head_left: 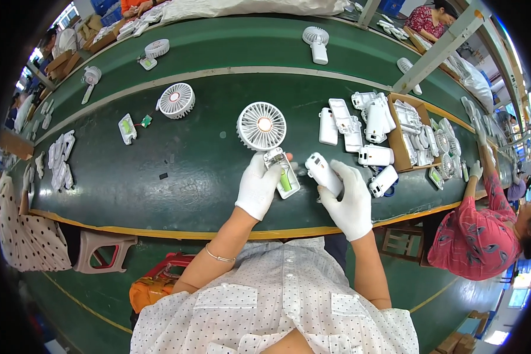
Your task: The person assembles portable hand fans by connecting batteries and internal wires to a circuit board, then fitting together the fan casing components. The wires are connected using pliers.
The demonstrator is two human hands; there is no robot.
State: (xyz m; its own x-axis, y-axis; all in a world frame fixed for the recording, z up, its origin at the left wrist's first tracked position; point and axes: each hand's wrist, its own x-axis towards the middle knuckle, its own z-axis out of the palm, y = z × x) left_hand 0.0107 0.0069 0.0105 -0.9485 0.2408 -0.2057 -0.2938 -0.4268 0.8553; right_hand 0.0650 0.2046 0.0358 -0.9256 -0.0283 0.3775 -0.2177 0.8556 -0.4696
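My left hand [257, 186], in a white glove, grips the open handle of a white handheld fan [261, 126]. Inside that handle a green battery [285, 180] and some thin wires show; the round fan head points away from me. In my right hand [349, 199], also gloved, is a white handle cover [323, 173], held tilted just right of the fan. A small gap separates the cover from the open handle. The right fingertips close round the cover's right side and lower end.
More white covers [328, 126] lie to the right beside a cardboard box [400, 139] of parts. Another fan head [176, 100] and a battery half-shell [127, 128] lie left. White parts [61, 160] are piled far left. Fans lie on the belt [236, 50] beyond. A co-worker [475, 230] sits right.
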